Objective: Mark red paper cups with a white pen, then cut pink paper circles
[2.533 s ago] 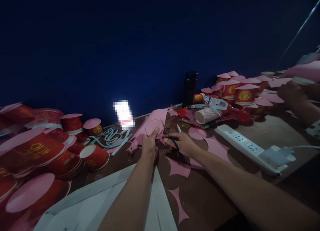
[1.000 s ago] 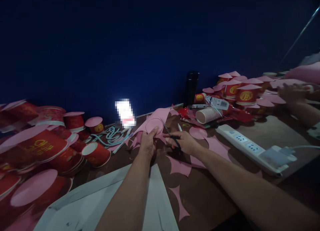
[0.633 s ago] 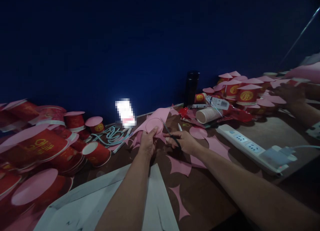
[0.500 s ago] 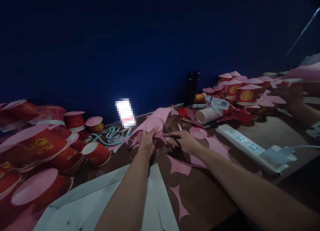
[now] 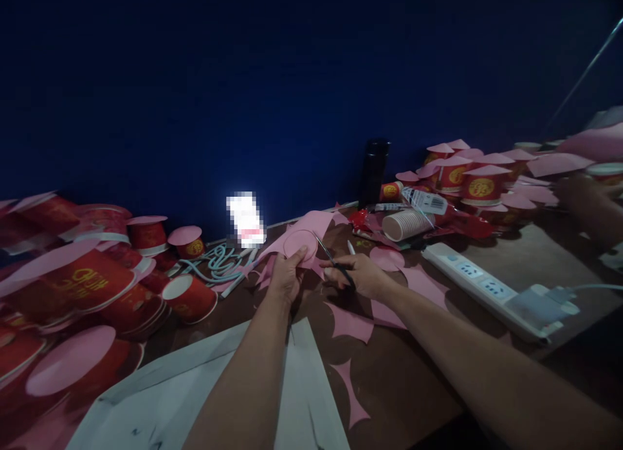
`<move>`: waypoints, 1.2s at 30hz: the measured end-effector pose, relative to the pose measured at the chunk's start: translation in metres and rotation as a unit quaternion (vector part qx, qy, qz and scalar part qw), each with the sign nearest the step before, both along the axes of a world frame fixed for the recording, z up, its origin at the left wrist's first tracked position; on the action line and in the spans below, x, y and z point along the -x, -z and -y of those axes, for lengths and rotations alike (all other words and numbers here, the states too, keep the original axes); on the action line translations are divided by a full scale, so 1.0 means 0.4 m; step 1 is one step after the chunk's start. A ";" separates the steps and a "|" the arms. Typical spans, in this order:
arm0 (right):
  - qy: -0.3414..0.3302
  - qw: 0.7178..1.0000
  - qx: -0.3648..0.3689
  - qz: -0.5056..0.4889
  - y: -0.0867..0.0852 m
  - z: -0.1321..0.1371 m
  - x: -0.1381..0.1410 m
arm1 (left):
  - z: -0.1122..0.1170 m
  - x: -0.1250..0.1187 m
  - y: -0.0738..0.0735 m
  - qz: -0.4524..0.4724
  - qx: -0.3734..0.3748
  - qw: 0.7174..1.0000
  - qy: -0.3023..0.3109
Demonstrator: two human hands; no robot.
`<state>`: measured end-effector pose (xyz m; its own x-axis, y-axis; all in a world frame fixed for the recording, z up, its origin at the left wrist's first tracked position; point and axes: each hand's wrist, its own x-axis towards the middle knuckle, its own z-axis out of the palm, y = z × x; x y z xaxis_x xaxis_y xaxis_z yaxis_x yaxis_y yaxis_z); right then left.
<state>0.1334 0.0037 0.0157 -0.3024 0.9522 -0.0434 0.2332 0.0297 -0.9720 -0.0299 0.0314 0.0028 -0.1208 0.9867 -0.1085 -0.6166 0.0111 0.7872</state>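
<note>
My left hand (image 5: 288,273) pinches a sheet of pink paper (image 5: 318,221), its thumb lying over a circle outlined on the sheet. In my right hand (image 5: 359,276) is a pair of scissors (image 5: 335,262) with dark handles, my fingers closed round them. The blades meet the sheet at the right edge of the circle. Beneath and beside my hands lie pink paper offcuts (image 5: 348,321) with curved edges. A loose pink paper disc (image 5: 387,258) rests just beyond my right hand, near a white pen (image 5: 350,247).
Red paper cups (image 5: 189,299) with pink discs crowd the left. More topped cups (image 5: 481,184) stand at the back right, near a co-worker's hand (image 5: 591,200). A power strip (image 5: 487,291), a black flask (image 5: 374,171), a pale cable (image 5: 219,262) and a lit phone (image 5: 246,219) surround the work.
My hands, the scissors and the sheet hold nearly the same position. At the right, the co-worker's hand has shifted, with a cup now farther right. The view has moved slightly.
</note>
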 end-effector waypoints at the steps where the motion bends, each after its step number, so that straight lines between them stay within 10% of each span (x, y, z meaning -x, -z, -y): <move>1: 0.001 1.000 -0.002 0.008 0.001 -0.001 -0.001 | 0.000 0.001 0.001 -0.001 0.002 1.000 0.002; 36: -0.015 1.000 0.009 0.026 -0.001 -0.004 -0.003 | -0.021 0.039 0.019 -0.049 0.003 0.999 0.003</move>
